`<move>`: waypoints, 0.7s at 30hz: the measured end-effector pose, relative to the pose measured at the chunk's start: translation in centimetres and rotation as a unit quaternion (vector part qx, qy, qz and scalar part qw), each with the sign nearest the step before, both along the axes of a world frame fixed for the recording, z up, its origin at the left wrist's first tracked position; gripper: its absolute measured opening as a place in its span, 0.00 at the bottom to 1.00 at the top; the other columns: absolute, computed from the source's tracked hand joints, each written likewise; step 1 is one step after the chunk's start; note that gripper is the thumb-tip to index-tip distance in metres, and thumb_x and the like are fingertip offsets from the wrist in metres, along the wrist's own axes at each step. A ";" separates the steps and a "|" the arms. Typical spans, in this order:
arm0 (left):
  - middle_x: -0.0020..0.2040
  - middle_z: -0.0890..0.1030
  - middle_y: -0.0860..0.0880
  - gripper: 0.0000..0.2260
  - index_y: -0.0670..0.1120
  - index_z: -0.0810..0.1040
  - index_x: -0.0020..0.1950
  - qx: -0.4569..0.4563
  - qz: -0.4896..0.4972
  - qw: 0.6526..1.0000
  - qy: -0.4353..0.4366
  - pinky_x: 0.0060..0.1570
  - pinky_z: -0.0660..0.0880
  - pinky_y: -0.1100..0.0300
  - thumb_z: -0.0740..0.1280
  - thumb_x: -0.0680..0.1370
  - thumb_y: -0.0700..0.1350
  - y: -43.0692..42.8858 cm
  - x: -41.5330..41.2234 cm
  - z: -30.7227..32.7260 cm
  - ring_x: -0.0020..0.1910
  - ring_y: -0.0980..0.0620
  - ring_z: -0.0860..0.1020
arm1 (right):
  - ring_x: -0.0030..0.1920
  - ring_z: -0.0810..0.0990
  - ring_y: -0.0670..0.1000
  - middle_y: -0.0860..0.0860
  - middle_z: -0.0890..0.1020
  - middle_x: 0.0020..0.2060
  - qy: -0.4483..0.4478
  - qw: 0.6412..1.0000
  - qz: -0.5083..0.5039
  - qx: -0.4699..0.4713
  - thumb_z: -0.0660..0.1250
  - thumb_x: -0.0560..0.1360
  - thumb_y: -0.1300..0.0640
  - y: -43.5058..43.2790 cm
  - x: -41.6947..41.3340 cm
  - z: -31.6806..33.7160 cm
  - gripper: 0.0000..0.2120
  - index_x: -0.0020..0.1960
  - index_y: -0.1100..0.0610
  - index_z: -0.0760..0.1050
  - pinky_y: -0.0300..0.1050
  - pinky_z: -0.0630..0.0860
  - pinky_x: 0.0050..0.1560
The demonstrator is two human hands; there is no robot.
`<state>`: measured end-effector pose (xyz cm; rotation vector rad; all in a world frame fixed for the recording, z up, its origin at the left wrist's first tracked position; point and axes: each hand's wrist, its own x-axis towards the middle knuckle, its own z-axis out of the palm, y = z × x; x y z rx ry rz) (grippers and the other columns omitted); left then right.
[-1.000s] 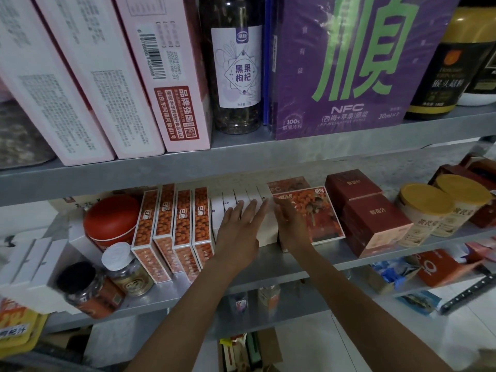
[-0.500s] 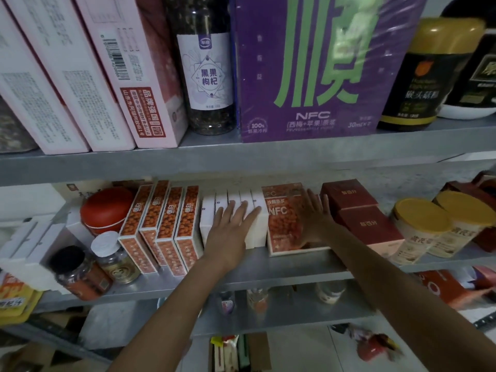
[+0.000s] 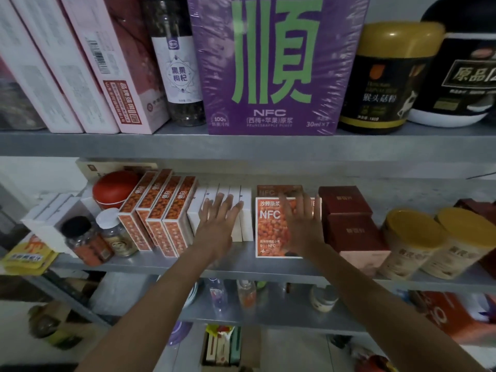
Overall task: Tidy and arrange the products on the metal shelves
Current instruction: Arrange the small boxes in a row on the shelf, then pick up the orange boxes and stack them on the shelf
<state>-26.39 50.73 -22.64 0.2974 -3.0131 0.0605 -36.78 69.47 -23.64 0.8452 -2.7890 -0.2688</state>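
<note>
On the middle metal shelf an orange NFC box stands upright facing me, with a second one behind it. My right hand lies flat against its front, fingers straight and spread. To its left stands a row of white boxes. My left hand rests flat on their fronts with straight fingers. Further left, several orange-patterned slim boxes lean in a row.
Dark red boxes and two yellow-lidded tubs stand right of the NFC box. A red tin and two jars sit at the left. The upper shelf holds pink boxes, a bottle, a purple box and dark tubs.
The NFC box has gone from lying tilted to standing upright facing me. My right hand shifted from its side onto its front. My left hand stayed on the white boxes.
</note>
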 end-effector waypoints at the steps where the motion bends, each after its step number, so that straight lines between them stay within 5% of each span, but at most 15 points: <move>1: 0.80 0.39 0.45 0.40 0.50 0.41 0.80 -0.001 0.008 1.000 0.000 0.69 0.27 0.47 0.63 0.76 0.34 0.2 0.0 0.0 0.77 0.44 0.33 | 0.71 0.65 0.66 0.66 0.67 0.69 0.010 1.000 0.004 -0.021 0.80 0.46 0.31 0.3 0.6 -0.3 0.69 0.76 0.55 0.50 0.66 0.49 0.71; 3: 0.80 0.39 0.45 0.41 0.49 0.41 0.80 0.001 0.021 1.000 -0.001 0.68 0.27 0.48 0.64 0.75 0.35 0.6 -0.1 -0.2 0.77 0.44 0.33 | 0.66 0.71 0.65 0.65 0.72 0.64 0.039 0.997 0.025 -0.058 0.83 0.45 0.37 1.0 1.3 -1.1 0.64 0.73 0.54 0.58 0.67 0.56 0.70; 8: 0.79 0.35 0.45 0.42 0.49 0.37 0.79 -0.012 0.040 0.999 -0.017 0.69 0.27 0.47 0.64 0.76 0.38 1.1 0.0 -0.5 0.75 0.45 0.30 | 0.62 0.75 0.65 0.64 0.76 0.60 0.122 0.982 0.048 -0.134 0.81 0.59 0.53 2.7 3.9 -0.9 0.41 0.69 0.53 0.69 0.74 0.61 0.65; 11: 0.77 0.31 0.46 0.46 0.50 0.32 0.77 0.001 0.024 0.999 0.035 0.70 0.28 0.47 0.66 0.75 0.38 1.1 0.3 -0.9 0.74 0.45 0.28 | 0.59 0.78 0.64 0.62 0.78 0.58 0.142 0.977 0.055 -0.146 0.83 0.56 0.52 3.8 5.3 -0.9 0.40 0.66 0.52 0.75 0.73 0.68 0.60; 14: 0.80 0.50 0.42 0.46 0.45 0.52 0.80 0.041 0.002 0.981 0.190 0.76 0.46 0.41 0.67 0.65 0.29 1.6 1.3 -1.5 0.79 0.42 0.45 | 0.59 0.78 0.63 0.62 0.79 0.58 0.138 0.978 0.057 -0.148 0.85 0.52 0.50 4.6 6.1 -1.6 0.46 0.68 0.52 0.73 0.70 0.70 0.60; 17: 0.73 0.69 0.44 0.33 0.43 0.66 0.73 0.232 -0.024 0.930 0.285 0.72 0.64 0.49 0.67 0.69 0.27 4.2 2.9 -2.3 0.73 0.46 0.65 | 0.60 0.77 0.63 0.62 0.78 0.59 0.140 0.975 0.061 -0.162 0.85 0.52 0.50 5.0 6.5 -1.6 0.46 0.68 0.52 0.72 0.70 0.71 0.61; 19: 0.67 0.72 0.56 0.27 0.50 0.65 0.72 0.428 -0.049 0.875 0.220 0.67 0.66 0.67 0.69 0.76 0.36 6.5 3.7 -1.9 0.66 0.61 0.71 | 0.61 0.75 0.63 0.61 0.75 0.60 0.153 0.967 0.070 -0.190 0.83 0.56 0.52 5.2 6.6 -1.7 0.40 0.67 0.52 0.75 0.70 0.71 0.62; 21: 0.61 0.74 0.61 0.24 0.52 0.65 0.70 0.552 -0.043 0.817 0.162 0.56 0.72 0.74 0.70 0.77 0.43 7.6 3.6 -1.9 0.58 0.68 0.75 | 0.64 0.70 0.61 0.59 0.71 0.62 0.146 0.960 0.081 -0.223 0.77 0.64 0.53 5.3 6.9 -1.6 0.32 0.67 0.52 0.75 0.68 0.69 0.64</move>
